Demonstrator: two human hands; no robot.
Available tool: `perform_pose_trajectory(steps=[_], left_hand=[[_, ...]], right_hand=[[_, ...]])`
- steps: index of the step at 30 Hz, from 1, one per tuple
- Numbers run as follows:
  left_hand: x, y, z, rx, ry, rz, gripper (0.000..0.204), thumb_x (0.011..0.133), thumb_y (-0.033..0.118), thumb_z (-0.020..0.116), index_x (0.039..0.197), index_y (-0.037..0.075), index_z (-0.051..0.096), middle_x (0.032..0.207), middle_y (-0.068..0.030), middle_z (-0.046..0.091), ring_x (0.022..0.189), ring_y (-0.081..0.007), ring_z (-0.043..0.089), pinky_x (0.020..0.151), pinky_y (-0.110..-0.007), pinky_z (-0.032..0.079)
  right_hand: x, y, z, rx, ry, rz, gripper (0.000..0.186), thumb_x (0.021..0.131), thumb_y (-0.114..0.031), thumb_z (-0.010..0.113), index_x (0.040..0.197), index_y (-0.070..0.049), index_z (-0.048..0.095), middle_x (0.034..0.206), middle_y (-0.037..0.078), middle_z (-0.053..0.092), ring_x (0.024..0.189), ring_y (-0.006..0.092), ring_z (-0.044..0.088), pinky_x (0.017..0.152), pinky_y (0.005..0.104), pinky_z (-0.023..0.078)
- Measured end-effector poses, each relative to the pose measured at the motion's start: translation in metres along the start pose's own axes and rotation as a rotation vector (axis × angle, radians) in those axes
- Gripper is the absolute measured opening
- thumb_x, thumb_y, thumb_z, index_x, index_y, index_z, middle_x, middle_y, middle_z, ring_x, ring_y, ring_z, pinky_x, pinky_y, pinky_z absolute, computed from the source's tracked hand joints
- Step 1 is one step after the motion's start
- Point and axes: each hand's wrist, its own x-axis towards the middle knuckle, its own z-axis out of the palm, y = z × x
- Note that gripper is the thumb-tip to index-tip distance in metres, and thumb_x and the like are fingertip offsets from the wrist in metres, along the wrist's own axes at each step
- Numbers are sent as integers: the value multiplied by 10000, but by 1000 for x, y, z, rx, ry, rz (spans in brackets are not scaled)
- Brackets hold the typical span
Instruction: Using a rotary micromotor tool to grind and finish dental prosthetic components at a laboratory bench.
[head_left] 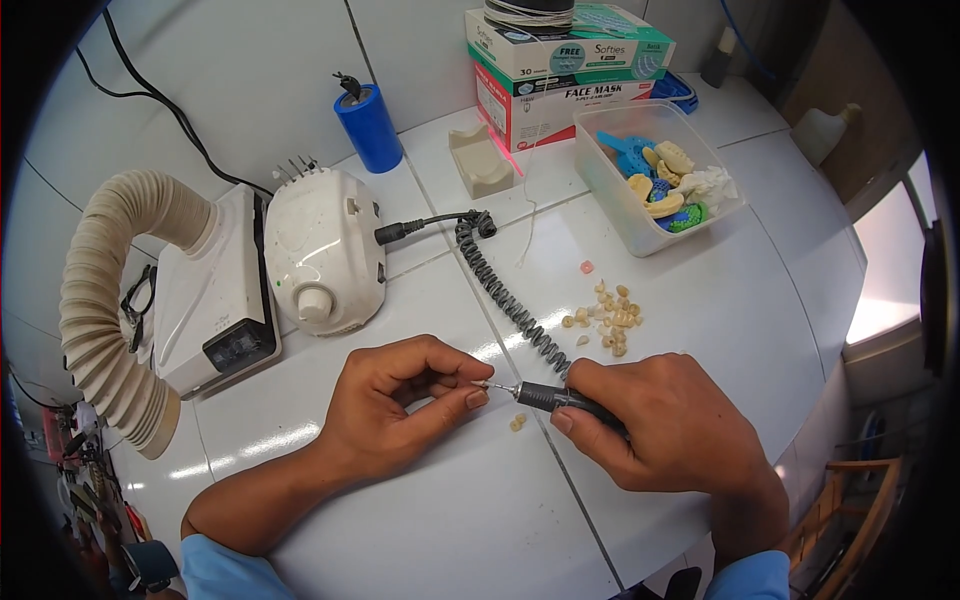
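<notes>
Black handpiece point(545, 397), gripped by right hand point(668, 420), points toward left hand point(395, 400) pinching a tiny piece point(481, 384).

Here's the slim dark handpiece point(546, 397), slanting in the right hand point(668, 420) above the desk point(420, 540), its thin silver bit point(503, 387) pointing left at a tiny, mostly hidden piece point(481, 384) pinched in the left hand point(378, 415).

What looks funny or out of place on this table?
The small pink piece lies by itself just beyond the scattered cream pieces, so its colour looks odd there. I can't tell whether the cream ones spilled.
</notes>
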Motion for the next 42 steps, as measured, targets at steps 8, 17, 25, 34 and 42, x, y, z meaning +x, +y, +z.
perform_pose_trajectory(steps=[8,17,25,34,42], left_hand=[[0,-1,0,60,5,25,188,968,-64,784,1152,-36,761,1070,-88,738,954,-125,721,907,-287,602],[0,-1,0,113,-4,40,160,968,-75,779,1122,-34,772,1070,-102,761,998,-152,749,918,-304,623],[-1,-2,1,-3,20,32,161,979,-94,762,1137,-61,769,1077,-143,790,1025,-179,775,935,-315,633],[-1,-3,0,-68,28,-17,159,998,-10,785,1154,-35,796,1063,-117,821,1018,-138,770,932,-270,618],[-1,-2,1,-66,24,-16,159,1001,-15,782,1157,-34,797,1064,-119,820,1025,-136,770,930,-270,621]], right_hand=[[0,-1,0,2,-21,15,290,1053,-333,677,964,-58,654,620,129,671,551,382,671,554,511,513],[0,-1,-2,-9,-37,-3,280,1055,-323,676,967,-58,656,610,126,661,544,368,669,547,499,508],[-2,-1,-2,29,-1,23,260,1006,-290,726,894,-62,673,589,137,627,521,358,627,550,465,464],[-1,-1,-2,29,-5,22,264,1009,-296,720,897,-60,685,573,133,616,508,349,622,540,456,457],[-2,-1,-3,38,-23,43,265,1012,-300,717,897,-64,684,571,128,611,508,351,616,542,457,456]])
